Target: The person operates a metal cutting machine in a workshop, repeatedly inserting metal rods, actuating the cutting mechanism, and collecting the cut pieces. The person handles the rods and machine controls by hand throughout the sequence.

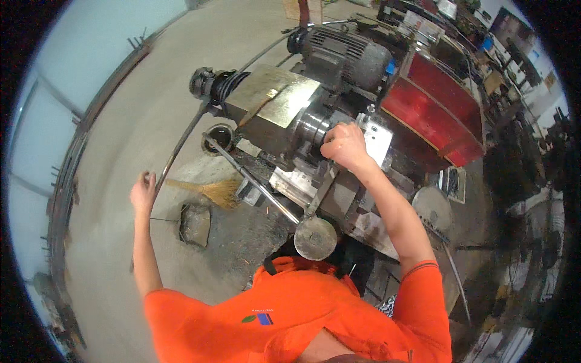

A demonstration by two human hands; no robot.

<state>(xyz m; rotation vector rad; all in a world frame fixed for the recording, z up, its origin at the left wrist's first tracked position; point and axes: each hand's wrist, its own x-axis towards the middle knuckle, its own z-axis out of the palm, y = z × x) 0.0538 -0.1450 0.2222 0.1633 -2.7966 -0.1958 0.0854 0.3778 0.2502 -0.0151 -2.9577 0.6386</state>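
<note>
My left hand (143,192) is out to the left, its fingers curled against a long metal rod (181,142). The rod slants down from the fitting at the machine's left end and passes beside the wrist. Over the middle of the lathe, my right hand (346,145) is closed just right of the shiny round chuck (313,126). Whatever lies inside its fingers is hidden. Beyond that hand is a bright metal block (376,142). Close to my body, a round metal handwheel (315,238) stands beside a slanted bar (257,184).
A large ribbed motor (348,57) sits behind the lathe's flat metal cover (272,91). To the right stands a red panelled cabinet (423,109). A straw broom (215,192) and a dark container (195,224) are on the floor at left. Long bars (66,181) line the left wall.
</note>
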